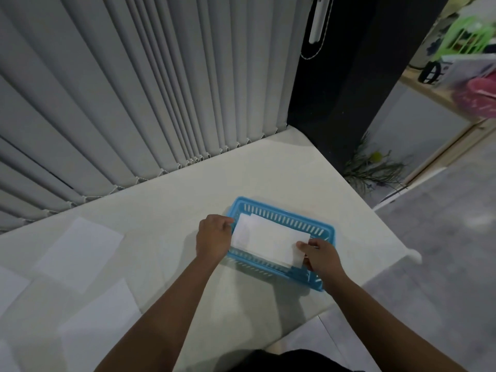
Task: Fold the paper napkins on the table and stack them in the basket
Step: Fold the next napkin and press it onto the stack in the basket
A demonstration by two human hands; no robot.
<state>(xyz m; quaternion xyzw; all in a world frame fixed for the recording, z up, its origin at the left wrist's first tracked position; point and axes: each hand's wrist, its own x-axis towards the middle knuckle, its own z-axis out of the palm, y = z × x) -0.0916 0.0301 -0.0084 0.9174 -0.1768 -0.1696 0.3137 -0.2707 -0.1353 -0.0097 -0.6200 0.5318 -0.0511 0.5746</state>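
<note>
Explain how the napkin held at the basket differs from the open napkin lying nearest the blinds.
The held napkin is folded into a narrow rectangle; the open napkin is spread out as a wider sheet. The held napkin is gripped at its ends by the left hand and right hand at the blue basket; the open napkin lies flat on the table, untouched. Both are white paper.

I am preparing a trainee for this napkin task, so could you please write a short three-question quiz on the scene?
1. True or false: the folded napkin is held by the right hand alone.
2. The basket is: A red, B blue, C green?
3. On which side of the basket do the flat napkins lie?
Key: 1 false, the left hand holds it too; 2 B; 3 the person's left.
</note>
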